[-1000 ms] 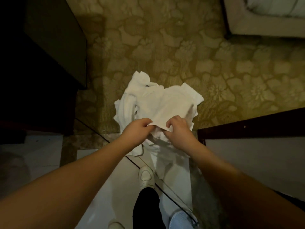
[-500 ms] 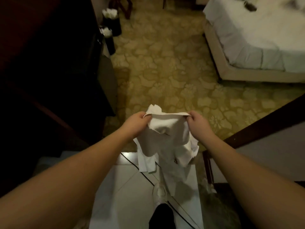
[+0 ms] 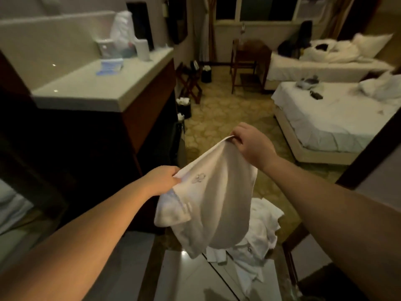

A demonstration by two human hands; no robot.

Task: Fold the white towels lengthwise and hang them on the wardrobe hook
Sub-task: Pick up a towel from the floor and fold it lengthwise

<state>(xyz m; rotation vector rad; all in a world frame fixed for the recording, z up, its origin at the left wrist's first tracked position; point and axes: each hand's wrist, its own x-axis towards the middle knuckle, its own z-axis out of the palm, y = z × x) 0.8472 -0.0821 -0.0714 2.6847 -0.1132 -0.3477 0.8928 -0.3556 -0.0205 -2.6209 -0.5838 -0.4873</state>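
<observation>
White towel (image 3: 219, 198) hangs in the air between both hands, held by its top edge. Left hand (image 3: 163, 180) pinches the near-left corner, fingers curled round the fabric. Right hand (image 3: 249, 144) pinches the far-right corner, higher and farther away, so the top edge runs taut on a diagonal. Below that edge the cloth sags in loose folds; a small embroidered mark shows near the left corner. More white towels (image 3: 258, 240) lie heaped on the floor directly beneath. A dark cabinet with a pale countertop (image 3: 104, 88) stands close on the left; a bed (image 3: 338, 118) stands to the right, with patterned floor between them.
</observation>
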